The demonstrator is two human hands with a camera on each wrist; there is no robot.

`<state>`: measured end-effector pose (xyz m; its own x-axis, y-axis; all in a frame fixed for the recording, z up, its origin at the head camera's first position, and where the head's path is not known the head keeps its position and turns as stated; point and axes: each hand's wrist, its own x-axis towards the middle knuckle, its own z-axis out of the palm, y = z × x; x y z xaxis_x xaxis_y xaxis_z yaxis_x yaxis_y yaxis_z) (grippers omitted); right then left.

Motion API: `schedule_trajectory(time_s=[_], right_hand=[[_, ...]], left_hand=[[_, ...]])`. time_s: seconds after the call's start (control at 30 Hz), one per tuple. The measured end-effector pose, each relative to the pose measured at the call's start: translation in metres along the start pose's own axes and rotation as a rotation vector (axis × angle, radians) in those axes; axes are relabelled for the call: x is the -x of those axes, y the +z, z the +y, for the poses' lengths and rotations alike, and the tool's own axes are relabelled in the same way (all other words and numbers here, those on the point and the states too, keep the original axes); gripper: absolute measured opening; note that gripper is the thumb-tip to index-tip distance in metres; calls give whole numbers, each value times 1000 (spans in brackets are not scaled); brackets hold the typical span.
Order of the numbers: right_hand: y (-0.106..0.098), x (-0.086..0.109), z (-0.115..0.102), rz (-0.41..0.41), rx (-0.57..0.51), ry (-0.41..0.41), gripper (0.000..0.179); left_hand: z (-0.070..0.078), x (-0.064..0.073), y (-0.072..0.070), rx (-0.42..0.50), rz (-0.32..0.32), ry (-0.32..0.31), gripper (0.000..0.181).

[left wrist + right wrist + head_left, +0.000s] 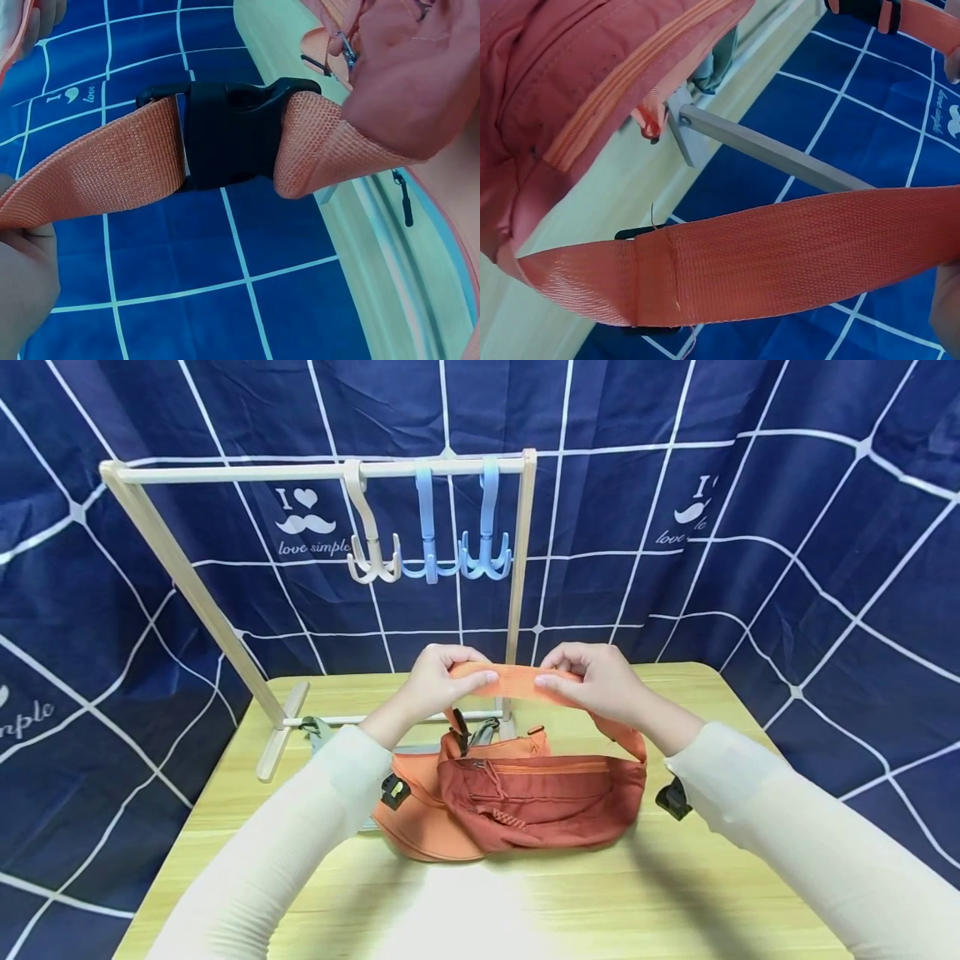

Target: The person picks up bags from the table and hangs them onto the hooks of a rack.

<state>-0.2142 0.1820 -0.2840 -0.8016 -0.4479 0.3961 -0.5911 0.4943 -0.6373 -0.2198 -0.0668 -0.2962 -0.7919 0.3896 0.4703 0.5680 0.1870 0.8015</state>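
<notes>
A rust-red waist bag (pixel 540 802) with an orange zip is at the middle of the table, its orange webbing strap (pixel 517 682) raised above it. My left hand (pixel 442 681) pinches the strap between thumb and fingers. A short way to the right, my right hand (pixel 596 681) pinches the same strap, leaving a flat stretch between the two thumbs. In the left wrist view a black side-release buckle (pixel 232 135) on the strap is fastened. The right wrist view shows the strap (pixel 802 255) running through a dark slider close to the bag.
An orange bag (pixel 427 814) lies partly under the red one, with grey-green fabric (pixel 318 731) behind. At the back stands a wooden rack (pixel 247 474); on its bar hang a beige hook (pixel 372 556), a blue hook (pixel 427 527) and another blue hook (pixel 486 527).
</notes>
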Motion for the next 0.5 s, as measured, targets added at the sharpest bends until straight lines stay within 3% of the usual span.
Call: schedule_trajectory(time_s=[0.1,0.5], right_hand=[[-1,-2,-2,19,16,-22,9],[-1,-15,-5,146,27,-167,9]], left_hand=[[-9,-4,0,7,16,-14,9],[-5,-10,-6,0,114,-11,11]])
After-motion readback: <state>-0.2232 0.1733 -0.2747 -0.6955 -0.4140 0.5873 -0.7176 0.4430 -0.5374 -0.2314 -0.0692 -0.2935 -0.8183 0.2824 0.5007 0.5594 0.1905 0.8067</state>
